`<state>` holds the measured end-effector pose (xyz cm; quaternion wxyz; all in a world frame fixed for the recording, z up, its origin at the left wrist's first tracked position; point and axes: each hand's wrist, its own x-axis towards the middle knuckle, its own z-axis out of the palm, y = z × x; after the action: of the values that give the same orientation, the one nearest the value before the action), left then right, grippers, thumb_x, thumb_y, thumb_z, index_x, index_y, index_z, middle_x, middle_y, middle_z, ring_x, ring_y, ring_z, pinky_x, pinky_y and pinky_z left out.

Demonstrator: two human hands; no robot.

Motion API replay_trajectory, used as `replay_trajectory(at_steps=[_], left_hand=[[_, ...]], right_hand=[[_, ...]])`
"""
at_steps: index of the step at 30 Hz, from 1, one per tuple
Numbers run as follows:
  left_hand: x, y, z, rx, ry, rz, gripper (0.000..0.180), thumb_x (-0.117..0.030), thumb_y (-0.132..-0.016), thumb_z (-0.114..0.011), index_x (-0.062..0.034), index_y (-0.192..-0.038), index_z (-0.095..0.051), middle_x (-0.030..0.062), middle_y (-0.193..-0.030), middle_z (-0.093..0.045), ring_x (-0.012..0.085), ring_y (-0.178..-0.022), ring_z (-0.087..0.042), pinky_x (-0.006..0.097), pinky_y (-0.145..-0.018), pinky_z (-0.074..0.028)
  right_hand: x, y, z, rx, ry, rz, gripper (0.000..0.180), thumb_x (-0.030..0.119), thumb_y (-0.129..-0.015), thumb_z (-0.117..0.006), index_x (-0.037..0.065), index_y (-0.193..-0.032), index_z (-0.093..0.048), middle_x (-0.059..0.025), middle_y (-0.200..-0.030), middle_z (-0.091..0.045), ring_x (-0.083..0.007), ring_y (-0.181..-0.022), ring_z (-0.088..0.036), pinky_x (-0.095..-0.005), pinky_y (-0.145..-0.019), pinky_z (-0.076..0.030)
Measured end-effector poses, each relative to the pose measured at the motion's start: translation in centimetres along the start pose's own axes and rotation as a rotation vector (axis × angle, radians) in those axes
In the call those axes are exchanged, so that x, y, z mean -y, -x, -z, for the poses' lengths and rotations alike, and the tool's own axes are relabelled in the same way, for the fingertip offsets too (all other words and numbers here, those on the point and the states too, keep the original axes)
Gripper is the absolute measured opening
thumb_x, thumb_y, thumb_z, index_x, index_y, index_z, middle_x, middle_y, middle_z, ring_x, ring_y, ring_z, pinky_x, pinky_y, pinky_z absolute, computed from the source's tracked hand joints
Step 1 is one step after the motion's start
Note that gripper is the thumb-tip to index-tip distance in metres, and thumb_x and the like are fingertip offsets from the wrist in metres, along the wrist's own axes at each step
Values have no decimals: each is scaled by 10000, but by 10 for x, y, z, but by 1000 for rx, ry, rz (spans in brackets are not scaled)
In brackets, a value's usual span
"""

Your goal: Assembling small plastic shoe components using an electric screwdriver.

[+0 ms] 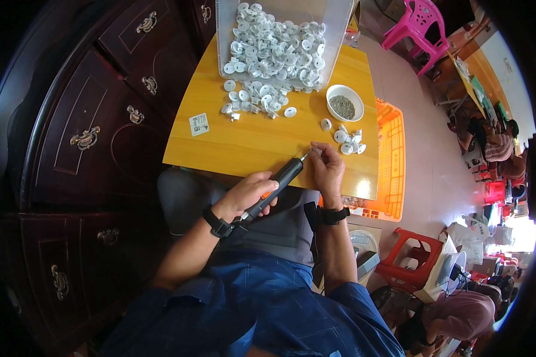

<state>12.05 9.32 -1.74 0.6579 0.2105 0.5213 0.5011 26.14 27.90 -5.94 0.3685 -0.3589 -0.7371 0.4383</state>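
A glossy yellow wooden table (244, 143) fills the middle, with a dark carved cabinet (89, 119) at nine o'clock. At twelve o'clock a clear plastic bin (339, 24) lies tipped, spilling round white plastic caps (274, 50) onto the tabletop. An orange slatted crate (392, 154) sits at three o'clock. A small white bowl (344, 102) holds grey screws. The left hand (247, 193) is clenched around a slim black electric screwdriver (280, 181), whose metal tip points toward one o'clock. The right hand (327, 169) pinches a tiny white piece (317, 152) at that tip, fingers closed on it
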Motion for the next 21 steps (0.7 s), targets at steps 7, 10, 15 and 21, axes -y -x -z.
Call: replay_trajectory(at_steps=[7, 10, 15, 21], left_hand=[[-5, 0, -1, -5, -61, 4, 213, -275, -964, -518, -72, -1022, -544, 40, -735, -618, 95, -540, -590, 241, -452, -483], [-5, -1, 0, -8, -70, 4, 207, -269, -964, -517, -72, -1019, -544, 41, -737, -618, 96, -541, -591, 241, -455, -483], [-10, 0, -2, -14, -79, 22, 202, -259, -963, -516, -69, -1028, -541, 44, -743, -620, 98, -544, -592, 240, -456, -481], [-6, -4, 0, 2, -59, 10, 226, -273, -970, -516, -61, -1046, -536, 57, -761, -630, 104, -552, -598, 240, -458, -483]], right_hand=[[-3, -1, 0, -4, -4, -1, 223, 6, -809, -681, 44, -1026, -714, -43, -775, -584, -106, -641, -523, -248, -616, -453], [-1, 0, -1, -6, -27, -7, 226, 9, -809, -684, 46, -1029, -715, -45, -784, -593, -107, -649, -531, -248, -624, -458], [-2, -1, 0, -7, 9, -3, 226, 11, -807, -682, 43, -1028, -713, -48, -786, -603, -106, -645, -532, -248, -629, -463], [-9, -4, -1, 10, -46, -68, 208, 27, -828, -685, 37, -1034, -710, -16, -806, -638, -66, -685, -544, -228, -642, -462]])
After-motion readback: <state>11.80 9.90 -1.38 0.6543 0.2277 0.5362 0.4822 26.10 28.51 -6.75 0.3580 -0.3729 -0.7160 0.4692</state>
